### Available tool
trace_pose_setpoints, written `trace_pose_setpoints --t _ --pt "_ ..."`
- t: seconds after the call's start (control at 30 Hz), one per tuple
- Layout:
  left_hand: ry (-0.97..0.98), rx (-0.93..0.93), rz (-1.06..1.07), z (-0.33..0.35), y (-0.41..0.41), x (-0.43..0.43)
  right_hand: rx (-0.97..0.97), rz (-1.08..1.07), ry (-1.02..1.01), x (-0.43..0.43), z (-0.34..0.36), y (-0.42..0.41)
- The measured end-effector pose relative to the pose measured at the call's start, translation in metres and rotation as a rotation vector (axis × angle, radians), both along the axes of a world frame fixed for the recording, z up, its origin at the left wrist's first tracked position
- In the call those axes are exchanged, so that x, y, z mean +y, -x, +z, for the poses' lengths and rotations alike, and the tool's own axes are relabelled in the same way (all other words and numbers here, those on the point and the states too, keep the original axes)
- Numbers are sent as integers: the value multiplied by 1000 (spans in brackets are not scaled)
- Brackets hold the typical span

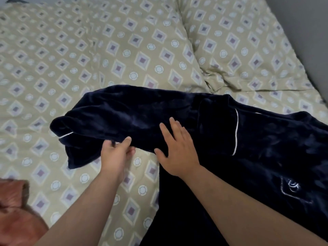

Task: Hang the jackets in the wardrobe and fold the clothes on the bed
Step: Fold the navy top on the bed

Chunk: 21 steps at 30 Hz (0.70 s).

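Orange cloth (16, 212), perhaps a garment, blurred, cropped at lower-left edge.

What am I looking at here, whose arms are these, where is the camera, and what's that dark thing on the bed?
There is no machine here. One camera sits on a person's head and looks forward and down, so the two bare arms reaching in from the bottom are that person's own. They are working over a bed with a beige diamond-patterned cover. A pillow in the same pattern lies at the upper right. The dark thing is a navy garment with thin white piping, spread on the bed. The left hand pinches the lower edge of its sleeve, thumb on top; the sleeve stretches out to the left. The right hand lies flat on the fabric with straight fingers, gripping nothing. In the lower left corner a rust-coloured cloth shows in part; what it is cannot be told.
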<state>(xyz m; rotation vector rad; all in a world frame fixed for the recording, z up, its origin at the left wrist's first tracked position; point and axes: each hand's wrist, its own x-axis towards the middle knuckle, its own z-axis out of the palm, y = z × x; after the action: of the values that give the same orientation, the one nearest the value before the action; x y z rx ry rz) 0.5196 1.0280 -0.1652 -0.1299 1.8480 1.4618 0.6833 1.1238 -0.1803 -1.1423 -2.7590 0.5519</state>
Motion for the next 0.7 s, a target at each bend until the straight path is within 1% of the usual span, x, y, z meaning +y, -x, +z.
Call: trace_pose_setpoints --t 0.07,0.1,0.17,0.2,0.27,0.3,0.33,0.43,0.53,0.6,0.7 --pt "-191 -73 130 1 4 -2 -148 -30 13 -2 -18 10" --pt "-269 -109 227 4 11 -2 -187 -45 -1 -4 -25 9" --pt "-400 -234 404 15 37 -1 -193 -63 -15 -4 -31 6" --pt "-465 -326 436 22 52 -2 -191 -59 -13 -4 -32 8" --pt "-598 -494 419 39 81 -1 -206 -63 -14 -4 -33 9" --pt "-636 -548 415 48 90 1 -217 -70 -14 -4 -33 9" --pt "-652 -557 410 54 96 3 -227 -72 -6 -3 -33 8" --pt "-604 -418 451 71 100 14 -235 -62 17 -3 -30 9" --pt "-700 -365 515 85 94 26 -209 -71 48 -1 -27 9" --pt "-745 -309 508 95 87 31 -197 -66 53 -1 -29 10" --pt "-711 -248 479 109 72 44 -174 -71 52 -1 -32 8"
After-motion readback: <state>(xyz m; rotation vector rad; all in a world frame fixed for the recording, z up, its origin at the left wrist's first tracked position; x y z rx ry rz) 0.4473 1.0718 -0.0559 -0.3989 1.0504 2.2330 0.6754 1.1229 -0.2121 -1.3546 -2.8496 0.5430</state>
